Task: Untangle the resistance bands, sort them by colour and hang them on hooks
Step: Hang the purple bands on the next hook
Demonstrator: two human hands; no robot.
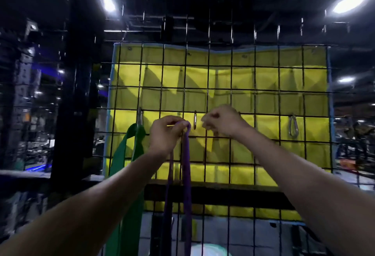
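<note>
I'm pinching the purple band [186, 154] top loop in my left hand [165, 134] just beside the middle hook [195, 120], right hand [224, 121] curling empty (green band [123, 154] already hanging), risking the loop slipping off the clip gate.

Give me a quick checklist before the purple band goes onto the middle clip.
1. Purple band held at its top loop: ok, the left hand pinches it in a fingertip grip.
2. Band hangs free below: cannot tell, its lower part leaves the frame.
3. Middle clip free of bands: ok, nothing hangs on it.
4. Clip gate open: cannot tell, too small and blurred.
5. Right hand ready at the clip: ok, it is beside the clip, fingers curled, holding nothing visible.
6. Colours kept apart: ok, the green band hangs on the left clip alone.
</note>
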